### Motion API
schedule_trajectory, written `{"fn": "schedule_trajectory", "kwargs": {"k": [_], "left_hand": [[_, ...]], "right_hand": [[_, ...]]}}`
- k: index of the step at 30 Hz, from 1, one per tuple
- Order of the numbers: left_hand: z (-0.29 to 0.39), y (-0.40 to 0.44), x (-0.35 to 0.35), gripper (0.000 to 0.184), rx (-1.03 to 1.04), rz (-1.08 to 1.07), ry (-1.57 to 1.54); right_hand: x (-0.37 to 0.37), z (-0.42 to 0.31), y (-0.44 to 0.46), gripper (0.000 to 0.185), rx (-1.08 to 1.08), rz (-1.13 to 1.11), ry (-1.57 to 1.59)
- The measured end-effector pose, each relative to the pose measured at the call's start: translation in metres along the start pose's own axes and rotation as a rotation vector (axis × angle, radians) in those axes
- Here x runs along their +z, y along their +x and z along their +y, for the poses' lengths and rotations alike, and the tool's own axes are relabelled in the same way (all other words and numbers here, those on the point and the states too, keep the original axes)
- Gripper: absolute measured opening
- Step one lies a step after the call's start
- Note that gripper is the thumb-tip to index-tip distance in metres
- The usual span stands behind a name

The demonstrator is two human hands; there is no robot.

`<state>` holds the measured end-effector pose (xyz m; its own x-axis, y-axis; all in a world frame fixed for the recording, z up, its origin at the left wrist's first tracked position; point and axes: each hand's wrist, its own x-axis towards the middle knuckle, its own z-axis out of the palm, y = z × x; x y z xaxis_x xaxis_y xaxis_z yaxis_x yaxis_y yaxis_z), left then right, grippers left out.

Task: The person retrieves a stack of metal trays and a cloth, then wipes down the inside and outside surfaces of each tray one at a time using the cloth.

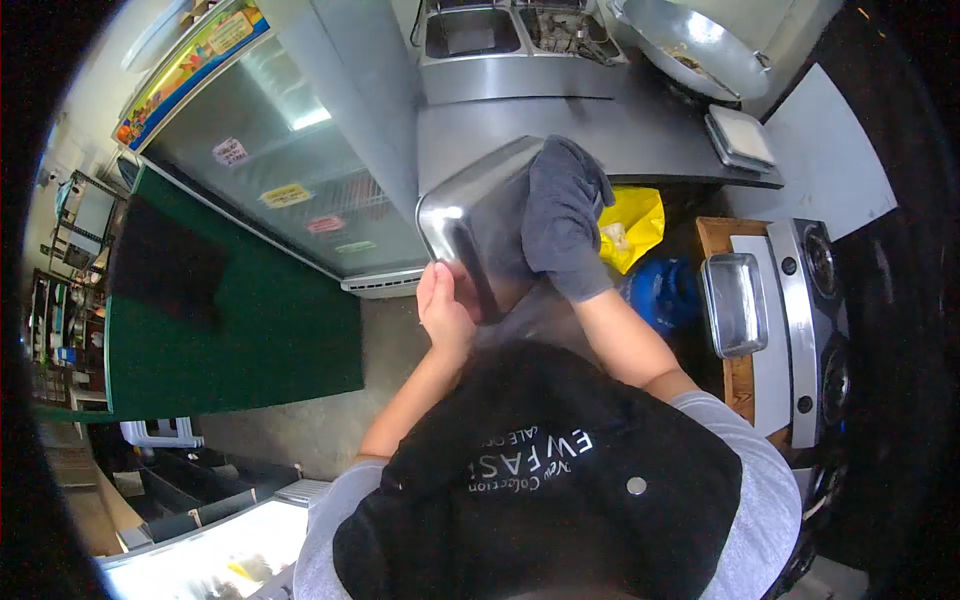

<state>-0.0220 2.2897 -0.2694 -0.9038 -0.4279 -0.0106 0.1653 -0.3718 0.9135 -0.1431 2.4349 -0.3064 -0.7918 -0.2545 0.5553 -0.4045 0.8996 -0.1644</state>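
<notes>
A deep, shiny stainless steel food pan (485,215) is held tilted in front of my body, above the floor and close to the metal counter. My left hand (445,312) grips its near left edge, with the fingers against the metal side. A dark grey cloth (562,205) covers my right hand (590,292) and presses against the right side of the pan. Only the wrist shows below the cloth; the fingers are hidden inside it.
Ahead stands a steel counter (475,150) with fryer basins and a large wok (690,45). A glass-door fridge (270,165) is at the left. To the right are a yellow bag (635,225), a blue water jug (662,295), another metal pan (735,305) and a gas stove (805,330).
</notes>
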Motion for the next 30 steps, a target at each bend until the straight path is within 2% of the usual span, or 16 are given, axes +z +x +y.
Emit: {"fn": "schedule_trajectory", "kwargs": {"k": [1,2,3,5,7,9,11,13,16,17,19,21,22,24,28,30], "left_hand": [[0.000,-0.001,0.000,0.032,-0.045,0.000,0.031],[-0.001,0.002,0.002,0.032,-0.044,-0.006,0.027],[-0.003,0.005,0.003,0.033,-0.030,-0.006,-0.001],[-0.010,0.012,0.002,0.034,-0.019,-0.003,-0.027],[-0.017,0.021,0.000,0.036,0.107,-0.024,0.036],[0.002,0.012,0.006,0.035,0.034,-0.048,0.049],[0.007,0.006,0.006,0.034,-0.037,-0.070,0.053],[-0.001,0.002,-0.001,0.034,0.038,-0.163,0.103],[-0.006,-0.004,-0.007,0.035,0.072,-0.245,0.159],[-0.005,-0.003,-0.007,0.035,0.070,-0.246,0.160],[-0.001,-0.002,-0.005,0.033,0.138,-0.320,0.371],[-0.010,-0.003,-0.005,0.031,0.118,-0.336,0.417],[-0.026,0.000,-0.011,0.032,0.159,-0.325,0.459],[-0.031,-0.002,-0.008,0.032,0.203,-0.302,0.450],[-0.023,-0.010,-0.012,0.033,0.062,-0.301,0.393],[-0.015,-0.017,-0.012,0.033,0.035,-0.330,0.289]], "right_hand": [[-0.017,-0.002,0.003,0.041,-0.012,0.177,-0.114],[-0.073,-0.037,0.011,0.040,-0.031,-0.072,-0.450],[-0.084,-0.053,0.003,0.039,-0.075,-0.148,-0.477],[-0.095,-0.067,-0.020,0.038,-0.214,-0.337,-0.174],[-0.103,-0.068,-0.033,0.037,-0.259,-0.364,0.119],[-0.118,-0.059,-0.021,0.036,-0.156,-0.385,0.226],[-0.139,-0.043,0.006,0.035,0.088,-0.423,0.232],[-0.047,0.002,-0.003,0.040,0.144,0.312,-0.089],[-0.001,0.048,-0.008,0.039,0.241,0.366,0.149],[0.008,0.034,-0.014,0.039,0.242,0.365,0.149],[0.016,-0.016,-0.044,0.042,0.395,-0.007,-1.165],[-0.096,-0.038,-0.039,0.039,-0.323,-0.659,-0.128],[-0.107,-0.041,-0.041,0.039,-0.320,-0.658,-0.131],[-0.116,-0.043,-0.044,0.025,-0.331,0.052,0.584],[-0.102,-0.031,-0.026,0.040,-0.304,-0.120,0.326],[-0.095,-0.011,-0.001,0.025,-0.350,0.085,0.096]]}}
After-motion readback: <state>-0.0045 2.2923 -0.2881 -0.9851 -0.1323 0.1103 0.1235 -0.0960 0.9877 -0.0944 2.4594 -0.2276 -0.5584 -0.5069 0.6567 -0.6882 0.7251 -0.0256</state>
